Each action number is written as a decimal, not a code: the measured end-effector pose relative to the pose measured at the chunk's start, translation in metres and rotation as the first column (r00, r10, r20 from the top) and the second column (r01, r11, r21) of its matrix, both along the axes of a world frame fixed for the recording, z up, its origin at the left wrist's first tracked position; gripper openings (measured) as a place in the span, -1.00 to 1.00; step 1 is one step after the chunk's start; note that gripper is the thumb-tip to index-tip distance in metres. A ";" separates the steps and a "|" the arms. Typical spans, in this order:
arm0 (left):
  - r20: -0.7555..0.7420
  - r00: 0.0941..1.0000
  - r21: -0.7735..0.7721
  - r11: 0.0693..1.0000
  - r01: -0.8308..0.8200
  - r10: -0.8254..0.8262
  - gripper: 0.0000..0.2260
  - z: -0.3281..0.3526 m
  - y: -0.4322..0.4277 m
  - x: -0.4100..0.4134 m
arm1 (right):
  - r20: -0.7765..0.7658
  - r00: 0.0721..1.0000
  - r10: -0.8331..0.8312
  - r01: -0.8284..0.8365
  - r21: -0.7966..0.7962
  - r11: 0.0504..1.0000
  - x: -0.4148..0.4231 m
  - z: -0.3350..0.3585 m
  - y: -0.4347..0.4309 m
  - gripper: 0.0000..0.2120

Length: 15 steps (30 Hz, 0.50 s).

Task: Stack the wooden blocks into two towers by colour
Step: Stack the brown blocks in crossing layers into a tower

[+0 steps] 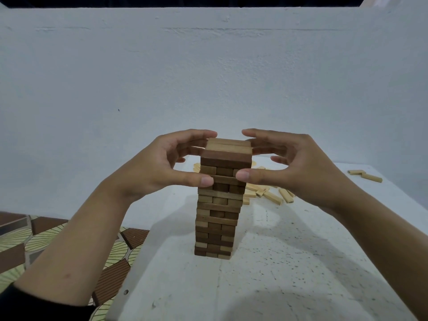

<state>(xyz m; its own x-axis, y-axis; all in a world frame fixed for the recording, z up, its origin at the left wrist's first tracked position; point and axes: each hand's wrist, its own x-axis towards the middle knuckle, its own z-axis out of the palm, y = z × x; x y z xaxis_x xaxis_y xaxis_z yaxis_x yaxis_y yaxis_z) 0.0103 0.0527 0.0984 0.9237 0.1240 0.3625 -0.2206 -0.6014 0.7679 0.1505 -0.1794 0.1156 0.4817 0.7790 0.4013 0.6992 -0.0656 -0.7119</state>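
A tall tower of brown wooden blocks (217, 218) stands upright in the middle of the white table (289, 262). Its top layers are slightly lighter brown. My left hand (159, 165) cups the tower's top from the left, thumb on the front face and fingers curled round the upper left side and back. My right hand (298, 167) mirrors it on the right, thumb tip on the front face, fingers round the top right edge. Pale loose blocks (273, 196) lie scattered on the table behind the tower, partly hidden by my right hand.
Two more pale blocks (364, 176) lie at the far right of the table. A white wall (208, 77) rises right behind it. The table's left edge runs diagonally, with patterned floor tiles (58, 239) below on the left.
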 end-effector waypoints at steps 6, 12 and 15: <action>-0.117 0.993 0.034 0.999 0.030 -0.026 -0.16 -0.010 0.005 -0.005 | -0.026 1.000 -0.008 0.007 -0.042 0.999 0.013 -0.014 -0.007 -0.02; -0.252 0.968 0.023 1.000 0.020 -0.013 -0.16 -0.034 0.009 -0.012 | -0.161 0.987 -0.010 -0.026 -0.221 0.975 0.024 -0.042 -0.017 0.07; -0.313 0.950 0.009 1.000 -0.015 0.018 -0.02 -0.050 0.011 -0.014 | -0.157 0.987 -0.014 -0.030 -0.276 0.961 0.022 -0.061 -0.018 0.05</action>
